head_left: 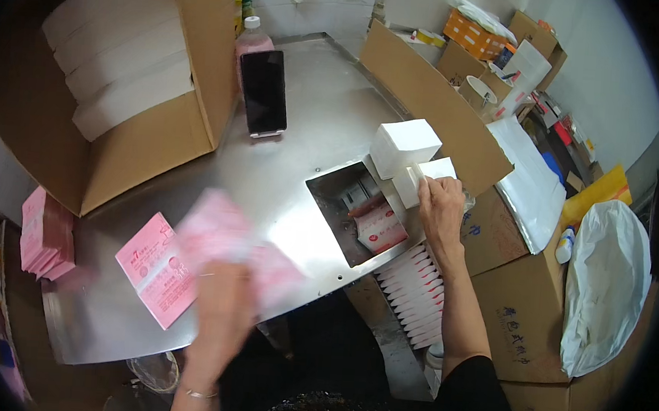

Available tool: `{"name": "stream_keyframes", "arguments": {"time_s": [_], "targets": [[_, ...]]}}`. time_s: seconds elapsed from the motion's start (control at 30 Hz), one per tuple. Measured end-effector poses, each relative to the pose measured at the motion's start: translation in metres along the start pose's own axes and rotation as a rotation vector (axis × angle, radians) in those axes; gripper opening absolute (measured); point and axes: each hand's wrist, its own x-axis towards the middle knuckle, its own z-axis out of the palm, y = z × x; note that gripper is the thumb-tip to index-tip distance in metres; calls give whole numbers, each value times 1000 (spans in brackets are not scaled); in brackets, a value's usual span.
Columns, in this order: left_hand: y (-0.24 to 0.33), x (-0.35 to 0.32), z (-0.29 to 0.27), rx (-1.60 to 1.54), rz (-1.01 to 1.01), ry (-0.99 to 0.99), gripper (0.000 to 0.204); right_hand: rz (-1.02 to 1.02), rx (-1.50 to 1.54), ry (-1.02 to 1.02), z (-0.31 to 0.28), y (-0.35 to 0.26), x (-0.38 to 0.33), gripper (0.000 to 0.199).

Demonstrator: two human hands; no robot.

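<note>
My left hand point(225, 294), smeared by motion, is closed on a pink printed wrapper point(217, 228), which is blurred too. Just left of it, a flat pink printed packet point(158, 270) lies on the metal table. Over on the right, my right hand point(442, 206) grips a small white block of folded tissues point(434, 169), its fingers bent over the near side. Behind that block and touching it is another white tissue block point(404, 146). A rectangular opening point(329, 209) in the tabletop lies between my hands, with a pink-and-white printed packet point(381, 228) down inside.
A large open carton point(154, 144) holds white stacks point(126, 54) at the left. Pink wrappers point(45, 235) are piled near the left edge. A phone point(263, 92) stands before a pink bottle point(253, 40). Below the right edge are white packets point(417, 296) and cartons point(524, 318).
</note>
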Motion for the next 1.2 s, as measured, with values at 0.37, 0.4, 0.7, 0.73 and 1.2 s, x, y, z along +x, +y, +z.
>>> {"name": "stream_keyframes", "arguments": {"time_s": [0.37, 0.4, 0.7, 0.73, 1.2], "targets": [[19, 6, 67, -107, 94, -153, 19, -174, 1, 116, 1, -1, -3, 38], [19, 7, 73, -76, 151, -132, 29, -212, 116, 74, 9, -17, -7, 43], [24, 9, 62, 118, 24, -93, 70, -677, 77, -548, 18, -143, -40, 36], [24, 12, 62, 114, 30, -90, 70, -675, 71, -545, 23, -157, -44, 36], [19, 21, 51, 364, -98, -126, 47, -73, -172, -65, 4, -3, 0, 13]]}}
